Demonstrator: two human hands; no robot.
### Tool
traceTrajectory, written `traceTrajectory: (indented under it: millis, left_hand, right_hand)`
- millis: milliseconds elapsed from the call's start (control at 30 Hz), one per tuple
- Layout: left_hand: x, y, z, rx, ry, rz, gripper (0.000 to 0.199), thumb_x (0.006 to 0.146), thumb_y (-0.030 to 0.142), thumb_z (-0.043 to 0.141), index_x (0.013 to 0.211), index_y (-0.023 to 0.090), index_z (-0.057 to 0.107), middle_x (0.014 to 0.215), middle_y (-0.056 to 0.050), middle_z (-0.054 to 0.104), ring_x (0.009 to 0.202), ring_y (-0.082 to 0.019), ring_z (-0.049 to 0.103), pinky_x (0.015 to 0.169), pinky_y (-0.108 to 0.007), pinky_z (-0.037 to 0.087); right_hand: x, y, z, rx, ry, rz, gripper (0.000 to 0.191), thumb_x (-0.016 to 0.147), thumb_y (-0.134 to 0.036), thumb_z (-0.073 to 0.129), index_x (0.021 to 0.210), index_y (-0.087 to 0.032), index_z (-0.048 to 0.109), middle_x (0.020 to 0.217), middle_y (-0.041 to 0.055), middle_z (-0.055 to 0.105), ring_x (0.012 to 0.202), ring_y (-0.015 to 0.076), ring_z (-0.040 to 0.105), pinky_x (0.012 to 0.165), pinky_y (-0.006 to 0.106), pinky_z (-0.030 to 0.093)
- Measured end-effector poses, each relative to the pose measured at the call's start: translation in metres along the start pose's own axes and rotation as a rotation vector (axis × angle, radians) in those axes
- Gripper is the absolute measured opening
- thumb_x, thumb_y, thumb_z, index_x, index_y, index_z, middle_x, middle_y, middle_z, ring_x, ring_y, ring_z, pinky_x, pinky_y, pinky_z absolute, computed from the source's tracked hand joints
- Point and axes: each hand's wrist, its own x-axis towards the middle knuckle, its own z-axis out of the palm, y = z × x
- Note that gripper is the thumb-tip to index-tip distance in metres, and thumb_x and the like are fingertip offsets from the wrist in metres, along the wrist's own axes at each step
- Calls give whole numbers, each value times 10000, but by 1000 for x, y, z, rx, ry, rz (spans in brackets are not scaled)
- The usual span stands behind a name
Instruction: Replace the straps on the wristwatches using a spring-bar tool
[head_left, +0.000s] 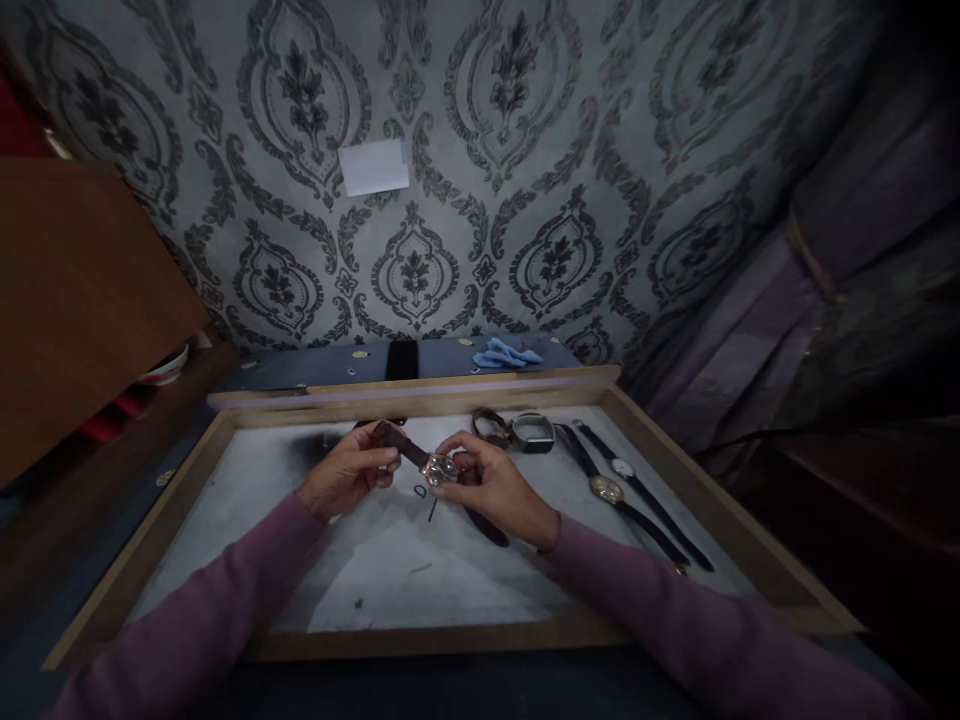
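Note:
A wristwatch with a brown strap and a round metal case (440, 470) is held up over the white tray floor. My left hand (351, 470) pinches one strap end between thumb and fingers. The case is gripped by my right hand (499, 490), with the other strap part hanging below it. To the right lie a watch with a gold-coloured dial (607, 489) on a black strap and a watch with a small white dial (622, 467) on a dark strap. Behind my right hand are a closed-loop watch (533, 433) and a brown-banded watch (490, 427).
The wooden tray rim (420, 388) surrounds the work area. Behind it are a black phone-like object (402, 360) and a blue cloth (506, 353). A brown wooden panel (90, 300) stands left, a purple curtain (757, 310) hangs right, and white paper (374, 168) is on the patterned wall.

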Motion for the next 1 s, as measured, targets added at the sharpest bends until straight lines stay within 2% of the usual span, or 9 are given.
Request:
traceTrajectory:
  millis: [200, 333, 467, 633, 733, 867, 1000]
  left_hand:
    - [-2, -1, 3, -18, -36, 8, 379, 618, 223, 838, 963, 175, 686, 646, 14, 563, 551, -68, 472, 450, -154, 311]
    - [-2, -1, 6, 42, -66, 8, 317, 627, 225, 827, 902, 158, 684, 624, 18, 553, 536, -71, 467, 439, -165, 315]
    - [-2, -3, 10, 146, -87, 41, 302, 626, 219, 818, 884, 153, 674, 684, 11, 579, 552, -78, 481, 453, -182, 372]
    - [-2, -2, 9, 147, 0, 103, 291, 658, 230, 789, 913, 159, 667, 720, 3, 591, 614, -99, 514, 460, -180, 394]
    - [-1, -3, 7, 113, 18, 74, 279, 643, 231, 795, 876, 146, 669, 710, -1, 596, 605, -95, 513, 451, -173, 381]
    - [0, -7, 8, 113, -60, 14, 271, 620, 233, 815, 821, 122, 672, 698, -19, 615, 591, -96, 521, 435, -170, 362]
    - [0, -8, 9, 113, -69, 10, 287, 616, 249, 826, 822, 114, 676, 672, -20, 617, 575, -95, 525, 435, -170, 360]
  right_hand:
    - [-1, 1, 3, -12, -5, 5, 372, 663, -315, 795, 899, -195, 533, 753, -7, 672, 631, 123, 577, 595, 248, 402]
    - [-1, 3, 3, -11, 6, 31, 362, 658, -294, 794, 878, -194, 525, 723, -20, 658, 605, 110, 558, 588, 240, 388]
    - [1, 5, 2, 28, 7, 32, 363, 660, -324, 789, 862, -194, 516, 660, -48, 617, 561, 91, 513, 549, 220, 343]
    - [2, 4, 1, 59, 2, 1, 370, 679, -338, 783, 893, -188, 521, 706, -32, 638, 595, 93, 530, 575, 224, 353]
    - [0, 1, 2, 62, -15, -9, 381, 683, -344, 786, 911, -188, 524, 720, -24, 647, 612, 101, 545, 598, 232, 369]
    - [-3, -3, 3, 73, -53, -2, 394, 695, -361, 782, 922, -191, 510, 739, -22, 640, 635, 105, 547, 608, 233, 373]
    - [-2, -1, 2, 74, -63, -12, 425, 691, -395, 786, 929, -189, 501, 755, -18, 641, 642, 105, 545, 609, 230, 371]
